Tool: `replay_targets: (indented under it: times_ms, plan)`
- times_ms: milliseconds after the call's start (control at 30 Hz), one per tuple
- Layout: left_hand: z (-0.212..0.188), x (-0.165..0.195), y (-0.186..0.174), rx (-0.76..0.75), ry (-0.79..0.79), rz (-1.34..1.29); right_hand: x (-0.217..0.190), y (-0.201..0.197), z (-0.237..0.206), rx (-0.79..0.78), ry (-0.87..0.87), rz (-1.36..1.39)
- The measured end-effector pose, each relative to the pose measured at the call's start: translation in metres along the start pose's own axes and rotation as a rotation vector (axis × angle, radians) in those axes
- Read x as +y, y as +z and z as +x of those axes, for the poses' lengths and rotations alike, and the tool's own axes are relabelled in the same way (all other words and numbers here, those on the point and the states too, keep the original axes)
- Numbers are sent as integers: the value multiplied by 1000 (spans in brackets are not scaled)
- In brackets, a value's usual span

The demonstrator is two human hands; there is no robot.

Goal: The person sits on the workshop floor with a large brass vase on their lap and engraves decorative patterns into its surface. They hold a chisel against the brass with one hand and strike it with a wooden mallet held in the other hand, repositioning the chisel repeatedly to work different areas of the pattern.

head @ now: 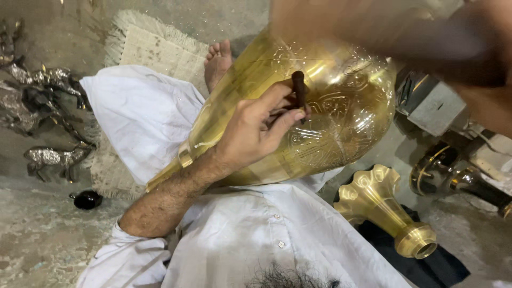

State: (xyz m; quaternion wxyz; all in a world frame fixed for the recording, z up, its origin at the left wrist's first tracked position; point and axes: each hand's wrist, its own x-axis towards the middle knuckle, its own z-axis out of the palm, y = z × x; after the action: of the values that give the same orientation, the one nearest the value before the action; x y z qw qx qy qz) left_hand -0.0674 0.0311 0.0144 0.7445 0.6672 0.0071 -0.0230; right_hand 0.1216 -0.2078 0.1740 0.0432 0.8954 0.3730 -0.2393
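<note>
Left hand (256, 130) pinches a dark punch (300, 89) upright against the lap-braced brass vase (341, 114) (steadying it); right hand (426, 37) blurred, grip unclear.

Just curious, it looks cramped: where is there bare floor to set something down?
Bare floor lies lower left, past the black knob. Silver figurines crowd the left; brass flared piece and metal parts crowd the right.
</note>
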Motion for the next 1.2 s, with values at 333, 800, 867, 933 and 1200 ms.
replay_targets:
  times_ms: [333, 800, 867, 933, 1200]
  plan:
    - [38, -18, -12, -349, 202, 171, 32, 27, -44, 66, 59, 61]
    - [100, 13, -14, -937, 479, 279, -27, 157, -141, 739, 287, 275]
    - [101, 19, -13, -935, 547, 266, -40, 173, -144, 778, 391, 411]
    - [106, 25, -10, -990, 533, 309, -50, 186, -147, 783, 448, 224]
    - [114, 24, -3, -1097, 490, 341, -55, 218, -161, 774, 478, 200]
